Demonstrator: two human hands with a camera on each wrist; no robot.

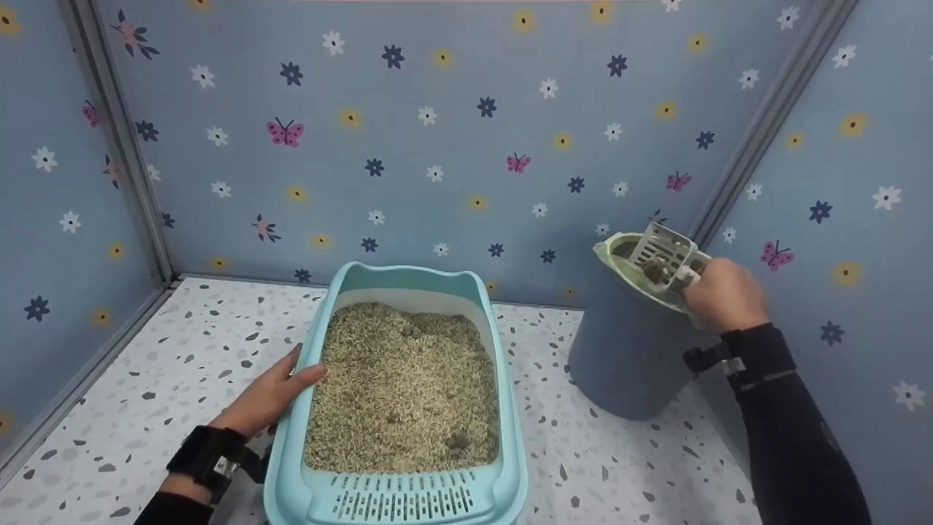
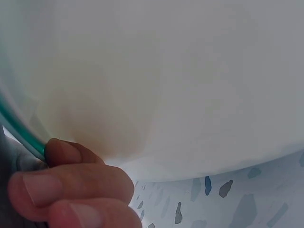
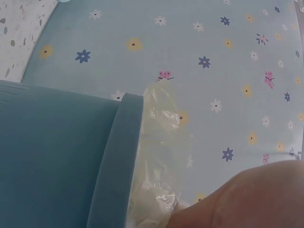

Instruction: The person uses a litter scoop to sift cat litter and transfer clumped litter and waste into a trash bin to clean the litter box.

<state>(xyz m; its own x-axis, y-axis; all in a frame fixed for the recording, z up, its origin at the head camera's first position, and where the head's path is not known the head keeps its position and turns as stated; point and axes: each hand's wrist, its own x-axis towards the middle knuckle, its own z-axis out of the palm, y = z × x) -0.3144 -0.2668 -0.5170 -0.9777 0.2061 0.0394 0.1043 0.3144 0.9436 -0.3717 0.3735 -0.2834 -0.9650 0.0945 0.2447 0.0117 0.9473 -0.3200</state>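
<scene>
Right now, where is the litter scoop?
In the head view the scoop is on the right, held by the right hand over the open top of the blue bin, which stands right of the litter box.

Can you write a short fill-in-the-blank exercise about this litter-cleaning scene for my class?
1. The right hand holds a white ____ over the bin.
2. The left hand rests on the rim of the ____ litter box.
3. The bin is lined with a plastic ____.

Missing words: scoop; light blue; bag
</scene>
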